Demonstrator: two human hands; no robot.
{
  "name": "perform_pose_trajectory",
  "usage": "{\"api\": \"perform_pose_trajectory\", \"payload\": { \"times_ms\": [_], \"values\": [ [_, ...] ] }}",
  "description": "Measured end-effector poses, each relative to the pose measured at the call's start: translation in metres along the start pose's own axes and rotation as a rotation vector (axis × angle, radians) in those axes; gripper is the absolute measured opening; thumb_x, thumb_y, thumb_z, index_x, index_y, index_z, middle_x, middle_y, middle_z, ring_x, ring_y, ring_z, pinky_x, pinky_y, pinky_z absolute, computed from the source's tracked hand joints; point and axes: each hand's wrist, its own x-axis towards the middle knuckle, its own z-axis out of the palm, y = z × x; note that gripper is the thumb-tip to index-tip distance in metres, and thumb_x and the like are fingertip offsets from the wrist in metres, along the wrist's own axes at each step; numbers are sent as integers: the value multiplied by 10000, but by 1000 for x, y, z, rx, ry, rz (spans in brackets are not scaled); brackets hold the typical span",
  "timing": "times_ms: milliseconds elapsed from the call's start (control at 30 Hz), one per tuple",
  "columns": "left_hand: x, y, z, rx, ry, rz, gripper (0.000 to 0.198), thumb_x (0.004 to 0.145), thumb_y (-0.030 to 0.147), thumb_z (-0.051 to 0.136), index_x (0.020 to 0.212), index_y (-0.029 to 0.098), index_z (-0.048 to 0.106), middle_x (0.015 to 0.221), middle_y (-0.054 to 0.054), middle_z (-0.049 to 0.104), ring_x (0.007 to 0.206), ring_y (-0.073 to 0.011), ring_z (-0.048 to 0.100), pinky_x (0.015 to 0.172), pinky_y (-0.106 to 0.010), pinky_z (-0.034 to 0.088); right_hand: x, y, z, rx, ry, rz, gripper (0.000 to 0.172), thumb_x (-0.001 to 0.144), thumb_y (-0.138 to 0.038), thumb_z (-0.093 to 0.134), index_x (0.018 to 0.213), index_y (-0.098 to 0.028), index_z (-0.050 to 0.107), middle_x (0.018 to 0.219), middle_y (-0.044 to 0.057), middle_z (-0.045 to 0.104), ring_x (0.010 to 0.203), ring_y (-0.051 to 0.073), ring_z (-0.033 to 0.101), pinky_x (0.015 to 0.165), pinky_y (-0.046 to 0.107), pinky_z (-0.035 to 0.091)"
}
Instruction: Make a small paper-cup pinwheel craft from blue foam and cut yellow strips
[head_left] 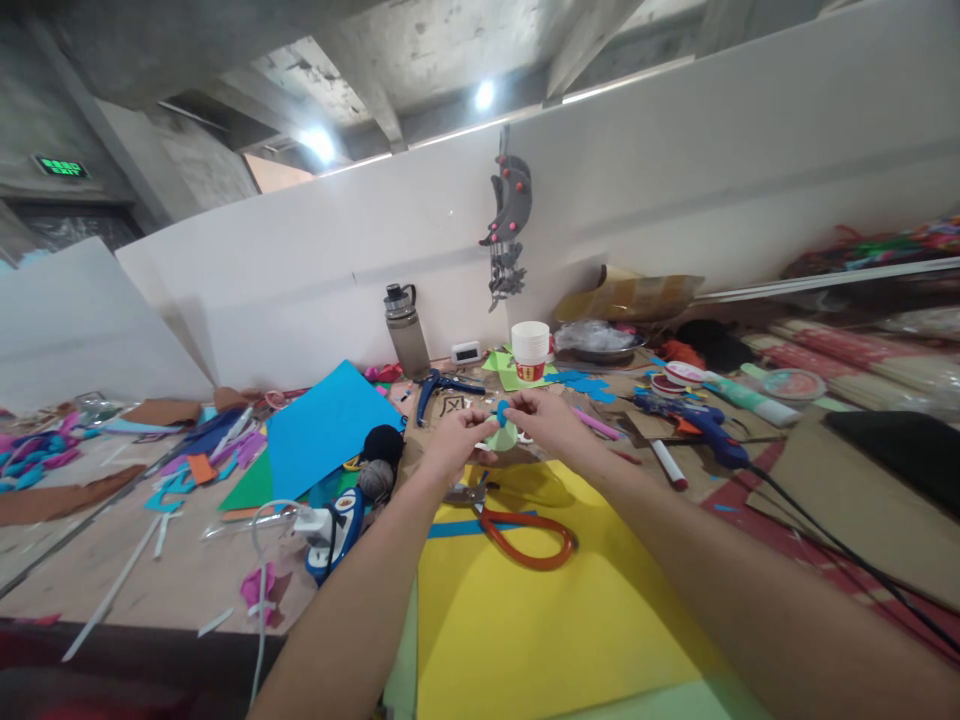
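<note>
Both my hands meet over the far edge of a yellow sheet [517, 640]. My left hand [459, 440] is closed on a small pale green piece [504, 438], thin like paper or felt. At its top is a small blue piece [502, 411], pinched in the fingers of my right hand [546, 412]. The blue piece touches the green one; whether they are joined I cannot tell. Below my hands, scissors with orange handles [529, 545] lie on the yellow sheet, beside a blue strip [450, 529].
A blue sheet [322, 425], yarn balls [382, 445] and a power strip [341, 540] lie to the left. Behind stand a bottle [406, 335] and stacked paper cups [530, 345]. On the right are a blue glue gun [712, 430] with its cable and a marker [669, 465].
</note>
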Motion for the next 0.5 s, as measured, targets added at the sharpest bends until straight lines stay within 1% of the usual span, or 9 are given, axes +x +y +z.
{"api": "perform_pose_trajectory", "payload": {
  "times_ms": [133,333,500],
  "values": [
    [0,1,1,15,7,-17,368,608,414,763,810,123,663,740,-39,635,537,-81,541,448,-201,488,0,-2,0,12,-22,2,146,710,-316,561,717,-177,603,610,-14,588,533,113,493,484,221,380],
    [2,-1,0,-7,52,-8,336,617,397,757,807,136,664,721,-30,632,544,-91,554,453,-206,488,0,-5,-4,25,-37,0,259,775,-419,514,716,-181,598,597,-14,581,529,117,501,507,234,397],
    [2,0,0,-15,55,-18,345,619,398,754,828,137,671,726,-29,640,542,-91,555,452,-206,483,-1,-4,-2,25,-46,-20,216,720,-385,566,716,-175,614,592,-19,572,520,109,473,492,225,370]
  ]
}}
